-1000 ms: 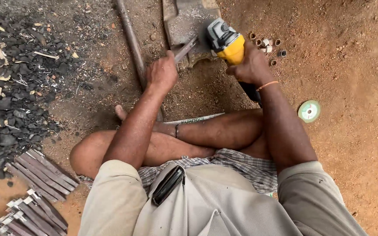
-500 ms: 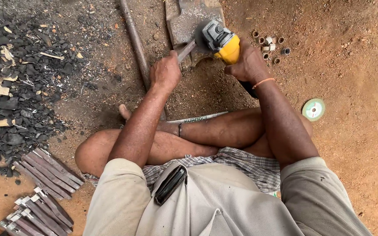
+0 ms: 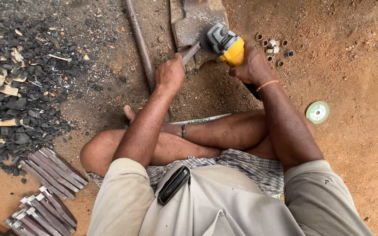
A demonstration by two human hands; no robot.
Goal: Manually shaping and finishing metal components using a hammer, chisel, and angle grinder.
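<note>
I sit cross-legged on the dirt ground. My right hand (image 3: 253, 67) grips a yellow and grey angle grinder (image 3: 225, 42), its head lying over a flat metal block (image 3: 195, 26) set in the soil. My left hand (image 3: 169, 75) is closed on a thin flat metal piece (image 3: 191, 52) whose far end rests on that block just beside the grinder's head. Whether the disc touches the piece is hidden by the tool.
A long metal rod (image 3: 140, 41) lies left of the block. Several small metal rings (image 3: 274, 48) sit at the right, a green grinding disc (image 3: 317, 112) lies further right. A charcoal pile (image 3: 20, 87) and stacked metal strips (image 3: 51, 168) fill the left.
Both hands keep their hold and stay at the block. The grinder head has shifted a little to the left over the block, closer to the metal piece.
</note>
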